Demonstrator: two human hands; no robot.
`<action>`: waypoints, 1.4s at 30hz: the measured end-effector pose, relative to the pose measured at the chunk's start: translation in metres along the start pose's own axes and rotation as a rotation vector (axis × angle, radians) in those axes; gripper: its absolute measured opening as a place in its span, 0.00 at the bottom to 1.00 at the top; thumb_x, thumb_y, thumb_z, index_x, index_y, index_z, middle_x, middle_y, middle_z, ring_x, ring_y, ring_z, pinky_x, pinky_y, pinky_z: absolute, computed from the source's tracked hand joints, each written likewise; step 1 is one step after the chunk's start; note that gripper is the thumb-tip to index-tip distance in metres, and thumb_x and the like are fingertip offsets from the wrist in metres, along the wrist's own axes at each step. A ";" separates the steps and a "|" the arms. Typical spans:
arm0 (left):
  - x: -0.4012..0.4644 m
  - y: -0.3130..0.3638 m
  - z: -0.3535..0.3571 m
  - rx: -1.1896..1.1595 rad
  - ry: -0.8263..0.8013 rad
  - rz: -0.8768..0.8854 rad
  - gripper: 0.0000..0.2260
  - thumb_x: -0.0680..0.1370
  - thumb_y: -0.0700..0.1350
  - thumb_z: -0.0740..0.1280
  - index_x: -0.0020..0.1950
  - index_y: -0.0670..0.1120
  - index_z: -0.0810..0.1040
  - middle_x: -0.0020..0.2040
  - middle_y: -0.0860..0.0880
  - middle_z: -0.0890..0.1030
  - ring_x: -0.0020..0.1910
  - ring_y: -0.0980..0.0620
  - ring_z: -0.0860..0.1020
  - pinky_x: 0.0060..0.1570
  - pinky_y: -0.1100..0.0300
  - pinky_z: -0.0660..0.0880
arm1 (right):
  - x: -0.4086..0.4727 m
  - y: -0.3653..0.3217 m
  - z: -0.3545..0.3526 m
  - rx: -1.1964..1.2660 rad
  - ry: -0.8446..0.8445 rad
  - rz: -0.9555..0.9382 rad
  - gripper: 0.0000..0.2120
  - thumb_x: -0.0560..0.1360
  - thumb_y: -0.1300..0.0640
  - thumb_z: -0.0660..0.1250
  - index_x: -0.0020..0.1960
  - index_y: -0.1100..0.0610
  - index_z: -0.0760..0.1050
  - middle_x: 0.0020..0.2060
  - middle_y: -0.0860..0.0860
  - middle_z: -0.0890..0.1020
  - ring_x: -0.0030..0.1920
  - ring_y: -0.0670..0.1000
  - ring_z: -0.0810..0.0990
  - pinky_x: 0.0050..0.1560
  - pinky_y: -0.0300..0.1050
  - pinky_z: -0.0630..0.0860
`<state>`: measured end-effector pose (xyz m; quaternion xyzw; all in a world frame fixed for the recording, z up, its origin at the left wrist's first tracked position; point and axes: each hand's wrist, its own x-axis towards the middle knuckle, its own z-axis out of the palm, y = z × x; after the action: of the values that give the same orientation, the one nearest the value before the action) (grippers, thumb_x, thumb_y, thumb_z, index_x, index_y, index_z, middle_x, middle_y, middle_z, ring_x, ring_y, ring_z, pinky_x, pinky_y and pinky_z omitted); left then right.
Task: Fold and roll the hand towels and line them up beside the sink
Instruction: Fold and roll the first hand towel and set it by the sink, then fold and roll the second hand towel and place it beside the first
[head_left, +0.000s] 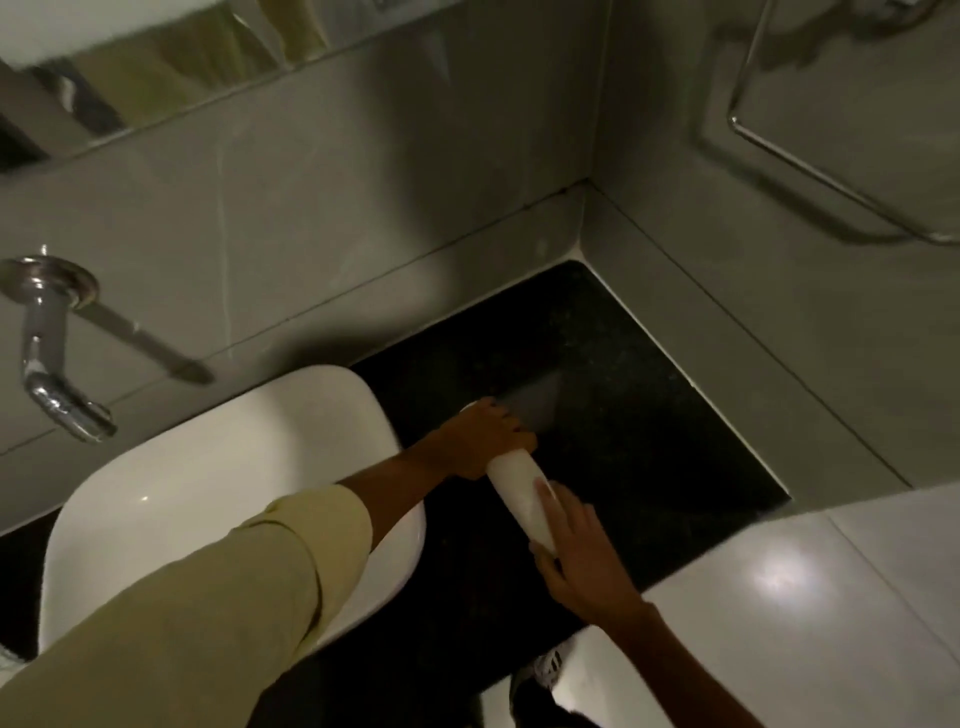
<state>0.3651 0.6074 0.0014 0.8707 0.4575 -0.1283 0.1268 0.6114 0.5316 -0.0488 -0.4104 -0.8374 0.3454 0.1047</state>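
While lying just beside the sink (171, 499) on the worktop (623, 415), the rolled towel (522, 499) is being gripped at its far end by the left hand (480, 436), the right hand (582, 551) resting open-fingered on its near end.

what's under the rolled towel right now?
The rolled towel lies on the black counter beside the sink. Left hand covers its far end, right hand its near end.

Rolled towel held on the counter beside the sink

Right of the white sink (218, 467), a rolled white towel (519, 499) lies on the black counter (649, 415); the left hand (483, 436) grips its far end, the right hand (582, 551) seemingly rests open-fingered at its near end.
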 end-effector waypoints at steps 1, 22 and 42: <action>0.002 -0.013 -0.004 0.011 0.015 0.005 0.30 0.63 0.48 0.78 0.64 0.50 0.76 0.61 0.46 0.79 0.60 0.43 0.77 0.64 0.40 0.70 | 0.016 -0.003 0.003 -0.007 0.022 0.004 0.36 0.79 0.41 0.56 0.80 0.44 0.40 0.77 0.53 0.59 0.66 0.54 0.68 0.68 0.49 0.69; -0.056 -0.078 -0.022 -0.196 0.262 -0.579 0.43 0.72 0.46 0.70 0.79 0.40 0.48 0.80 0.39 0.50 0.79 0.40 0.43 0.78 0.42 0.43 | 0.192 -0.052 0.017 -0.132 -0.016 0.032 0.40 0.78 0.45 0.63 0.80 0.47 0.42 0.75 0.57 0.60 0.66 0.60 0.71 0.65 0.59 0.71; -0.442 0.150 0.103 -0.322 0.764 -1.920 0.31 0.81 0.58 0.56 0.79 0.44 0.54 0.80 0.42 0.52 0.80 0.41 0.47 0.78 0.43 0.45 | 0.031 -0.396 0.135 -0.253 -0.145 -0.778 0.30 0.82 0.41 0.52 0.80 0.52 0.55 0.80 0.56 0.56 0.80 0.58 0.52 0.75 0.62 0.59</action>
<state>0.2360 0.1524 0.0708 0.0967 0.9782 0.1710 -0.0668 0.2856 0.3206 0.1115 -0.0474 -0.9712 0.2023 0.1169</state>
